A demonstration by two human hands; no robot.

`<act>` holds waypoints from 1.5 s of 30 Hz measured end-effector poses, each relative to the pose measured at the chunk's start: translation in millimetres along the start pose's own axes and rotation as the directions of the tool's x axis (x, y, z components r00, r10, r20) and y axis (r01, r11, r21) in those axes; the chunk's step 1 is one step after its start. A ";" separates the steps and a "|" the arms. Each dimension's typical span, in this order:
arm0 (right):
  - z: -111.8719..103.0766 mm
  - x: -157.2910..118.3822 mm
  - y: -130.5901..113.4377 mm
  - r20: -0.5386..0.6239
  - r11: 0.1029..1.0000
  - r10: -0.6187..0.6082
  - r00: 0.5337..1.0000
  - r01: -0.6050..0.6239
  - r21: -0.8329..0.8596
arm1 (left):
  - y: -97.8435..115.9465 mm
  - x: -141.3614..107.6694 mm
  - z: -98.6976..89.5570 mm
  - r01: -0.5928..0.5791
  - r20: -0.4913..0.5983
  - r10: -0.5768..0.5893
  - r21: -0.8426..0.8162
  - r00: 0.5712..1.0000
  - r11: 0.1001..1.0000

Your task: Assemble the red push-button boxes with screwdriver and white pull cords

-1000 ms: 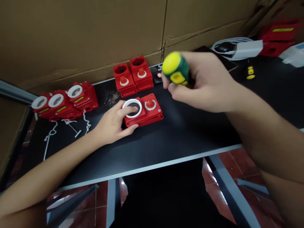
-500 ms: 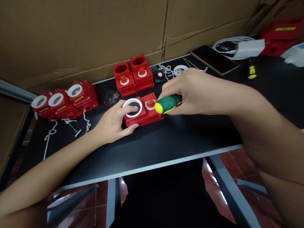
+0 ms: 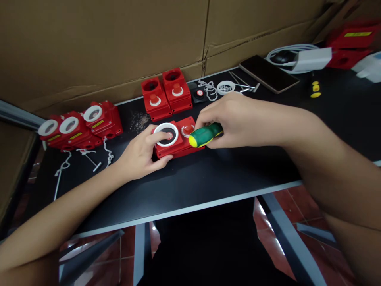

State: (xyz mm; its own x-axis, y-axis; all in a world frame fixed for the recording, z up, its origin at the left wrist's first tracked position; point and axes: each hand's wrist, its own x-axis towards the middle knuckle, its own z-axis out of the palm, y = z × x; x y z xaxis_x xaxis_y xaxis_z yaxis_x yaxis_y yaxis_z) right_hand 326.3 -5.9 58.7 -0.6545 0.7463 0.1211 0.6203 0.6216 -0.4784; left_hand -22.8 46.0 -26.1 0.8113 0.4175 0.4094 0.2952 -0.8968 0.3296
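Note:
My left hand (image 3: 143,153) grips the left end of a red alarm box (image 3: 185,147) lying on the black table. Its index finger reaches into the box's white ring (image 3: 157,128), and the thumb presses along the near side. On the box's right half sits a red dome (image 3: 188,129) with a white collar. My right hand (image 3: 229,121) is wrapped round a green and yellow screwdriver (image 3: 205,135) above the box's right end. The handle's yellow butt points toward me; its shaft and tip are hidden.
Two red boxes (image 3: 168,95) stand behind the work. Several red boxes with white rings (image 3: 99,115) sit at left, with cords and T-shaped metal rods before them. Farther right are a ring of screws (image 3: 225,87), a phone (image 3: 268,74), a white charger (image 3: 314,59) and a small yellow screwdriver (image 3: 316,89).
My right hand and the screwdriver have shifted slightly down, and the handle's butt has swung left. My left hand keeps its hold on the box.

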 end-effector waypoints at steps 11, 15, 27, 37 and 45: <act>-6.1 -4.2 5.9 -0.042 1.000 -0.009 0.999 0.008 -0.019 | -0.1 0.7 3.6 -0.044 -0.028 0.045 0.007 0.999 0.999; 0.1 -2.2 3.6 -0.032 0.995 -0.077 0.997 0.074 -0.071 | -4.0 -1.8 3.4 0.018 -0.004 -0.018 0.021 1.000 1.000; 2.8 -4.0 0.6 -0.007 0.967 -0.130 0.992 0.125 -0.224 | -4.3 0.8 -2.4 0.002 0.013 -0.002 -0.043 1.000 0.999; 2.3 -5.1 1.5 -0.006 0.946 -0.154 0.988 0.145 -0.290 | -10.0 -3.1 0.2 0.035 0.022 -0.034 -0.046 0.999 0.998; 3.7 -8.4 6.7 -0.046 0.905 -0.254 0.966 0.221 -0.363 | -11.0 -4.7 -1.9 0.004 0.031 -0.005 0.021 1.000 1.000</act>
State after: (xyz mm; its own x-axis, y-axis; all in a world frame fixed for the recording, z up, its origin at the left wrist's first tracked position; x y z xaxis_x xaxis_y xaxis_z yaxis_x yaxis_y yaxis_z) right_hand 334.3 -8.9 51.3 -0.7702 0.5737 0.2786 0.5737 0.8141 -0.0904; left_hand -30.8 54.2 -30.0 0.8250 0.4171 0.3814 0.3092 -0.8979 0.3132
